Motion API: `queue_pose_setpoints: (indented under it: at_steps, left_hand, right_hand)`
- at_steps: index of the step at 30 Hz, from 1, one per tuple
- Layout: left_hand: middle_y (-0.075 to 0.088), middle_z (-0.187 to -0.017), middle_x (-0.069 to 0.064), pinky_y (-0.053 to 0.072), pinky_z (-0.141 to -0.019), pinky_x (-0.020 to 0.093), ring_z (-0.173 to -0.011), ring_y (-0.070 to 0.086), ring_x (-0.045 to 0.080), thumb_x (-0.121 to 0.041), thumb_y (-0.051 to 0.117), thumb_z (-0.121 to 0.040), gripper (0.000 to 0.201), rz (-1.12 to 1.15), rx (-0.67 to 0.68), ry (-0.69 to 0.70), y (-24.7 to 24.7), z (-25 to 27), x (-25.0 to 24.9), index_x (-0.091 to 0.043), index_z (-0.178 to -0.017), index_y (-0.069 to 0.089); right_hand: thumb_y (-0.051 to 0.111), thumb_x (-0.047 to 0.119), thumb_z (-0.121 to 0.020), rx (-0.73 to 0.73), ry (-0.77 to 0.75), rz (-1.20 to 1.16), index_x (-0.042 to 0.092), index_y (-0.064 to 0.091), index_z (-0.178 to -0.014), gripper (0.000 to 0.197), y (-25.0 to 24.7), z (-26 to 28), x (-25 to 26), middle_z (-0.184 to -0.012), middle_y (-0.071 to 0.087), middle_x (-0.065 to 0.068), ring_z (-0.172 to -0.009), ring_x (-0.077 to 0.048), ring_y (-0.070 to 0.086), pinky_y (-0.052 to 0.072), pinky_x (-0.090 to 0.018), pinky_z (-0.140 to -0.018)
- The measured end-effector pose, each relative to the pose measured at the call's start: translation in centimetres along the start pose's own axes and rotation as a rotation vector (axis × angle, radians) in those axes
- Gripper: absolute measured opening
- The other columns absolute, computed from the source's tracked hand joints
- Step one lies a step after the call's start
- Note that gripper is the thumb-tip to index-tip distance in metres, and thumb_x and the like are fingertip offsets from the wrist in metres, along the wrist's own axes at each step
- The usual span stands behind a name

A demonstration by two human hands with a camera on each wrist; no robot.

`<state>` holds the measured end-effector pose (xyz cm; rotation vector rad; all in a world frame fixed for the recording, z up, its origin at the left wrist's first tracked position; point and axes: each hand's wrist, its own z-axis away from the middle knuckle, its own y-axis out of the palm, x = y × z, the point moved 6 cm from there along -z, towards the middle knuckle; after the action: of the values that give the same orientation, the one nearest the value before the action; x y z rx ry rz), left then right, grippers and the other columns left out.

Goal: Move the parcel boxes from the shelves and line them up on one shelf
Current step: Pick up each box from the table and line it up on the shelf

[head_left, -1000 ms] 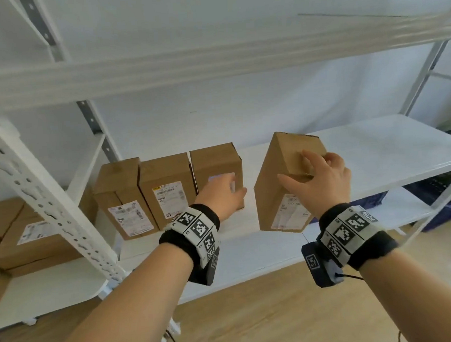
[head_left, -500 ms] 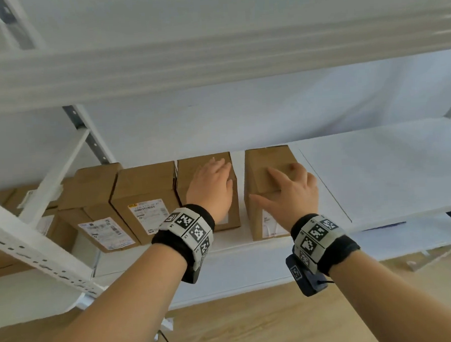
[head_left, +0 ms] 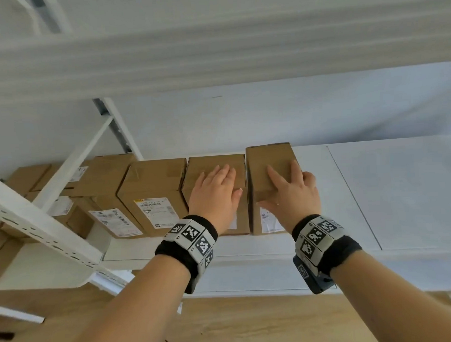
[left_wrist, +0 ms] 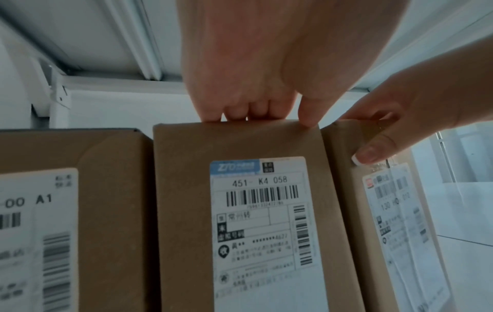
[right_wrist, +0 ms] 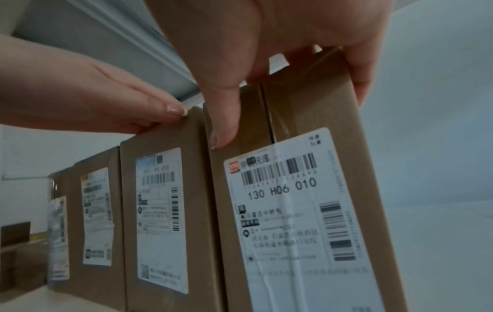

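Note:
Several brown parcel boxes stand in a row on the white shelf (head_left: 403, 193). My right hand (head_left: 290, 191) grips the top of the rightmost box (head_left: 268, 158), thumb down its labelled front and fingers over its right side. In the right wrist view that box (right_wrist: 306, 105) stands upright, close against its neighbour (right_wrist: 160, 139). My left hand (head_left: 215, 189) lies flat with straight fingers on top of that neighbouring box (head_left: 205, 164). The left wrist view shows my left hand's fingertips (left_wrist: 237, 111) at the top edge of the same box (left_wrist: 240, 145).
Two more labelled boxes (head_left: 152, 182) (head_left: 101, 174) stand to the left in the row. Beyond a white perforated upright (head_left: 39, 225), further boxes (head_left: 28, 176) sit on the adjoining shelf. An upper shelf (head_left: 213, 53) hangs close overhead. Bare shelf extends to the right; wood floor (head_left: 253, 326) lies below.
My right hand carried the tilted box in from the right and set it upright against the row. My left hand moved from the neighbour's front to its top.

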<state>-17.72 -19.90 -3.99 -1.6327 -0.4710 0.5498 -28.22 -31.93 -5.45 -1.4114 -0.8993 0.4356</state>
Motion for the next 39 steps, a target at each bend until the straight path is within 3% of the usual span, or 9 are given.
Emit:
queue_pose_setpoints:
  at_steps: [11,39]
  left_hand:
    - [0.015,-0.157,-0.003,0.005,-0.119,0.035,-0.145,0.01,0.013,-0.041,0.024,-0.1,0.054,-0.01,-0.047,0.015,0.42,-0.01,0.19,-0.02,-0.149,0.018]
    - [0.009,-0.159,0.0,0.001,-0.118,0.036,-0.146,0.006,0.015,-0.041,0.027,-0.1,0.058,-0.058,-0.069,0.041,0.47,0.76,-0.08,-0.017,-0.15,0.011]
  right_hand:
    - [0.059,0.063,-0.076,0.02,-0.005,0.095,0.043,0.024,-0.143,0.078,-0.34,-0.37,0.47,-0.15,0.02,-0.008,-0.121,-0.034,0.033,0.046,-0.037,-0.085]
    - [0.054,0.064,-0.079,0.019,-0.005,0.125,0.045,0.019,-0.143,0.075,-0.09,-0.01,0.46,-0.151,0.017,-0.006,-0.12,-0.032,0.033,0.048,-0.037,-0.08]
